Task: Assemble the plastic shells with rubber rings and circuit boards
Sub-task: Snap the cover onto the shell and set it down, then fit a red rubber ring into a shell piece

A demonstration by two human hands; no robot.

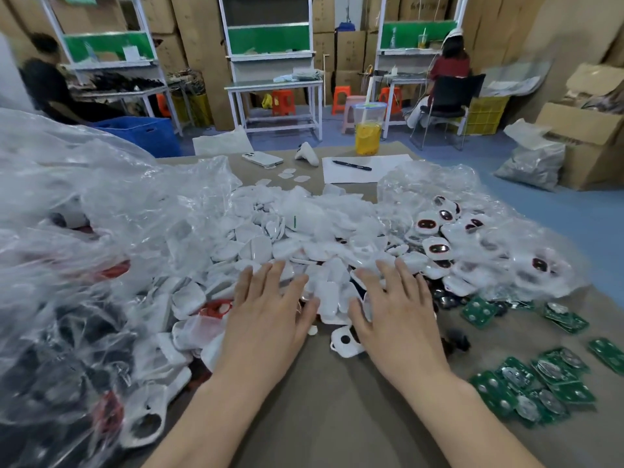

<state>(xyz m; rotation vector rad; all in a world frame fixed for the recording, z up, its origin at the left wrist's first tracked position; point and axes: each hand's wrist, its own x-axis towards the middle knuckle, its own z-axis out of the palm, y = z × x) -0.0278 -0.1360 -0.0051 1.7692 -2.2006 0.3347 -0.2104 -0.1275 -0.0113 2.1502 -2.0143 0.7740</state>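
here, both flat hands, left hand [270, 309] and right hand [395, 305], press shells [304, 238] on the table [337, 417].

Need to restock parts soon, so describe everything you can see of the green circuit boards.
The green circuit boards are small flat rectangles carrying round silvery discs. They lie loose on the brown table at the person's right: an overlapping heap nearest the camera, and a few scattered farther back beside the white shells. The left hand and right hand lie spread on the shells, not touching any board.
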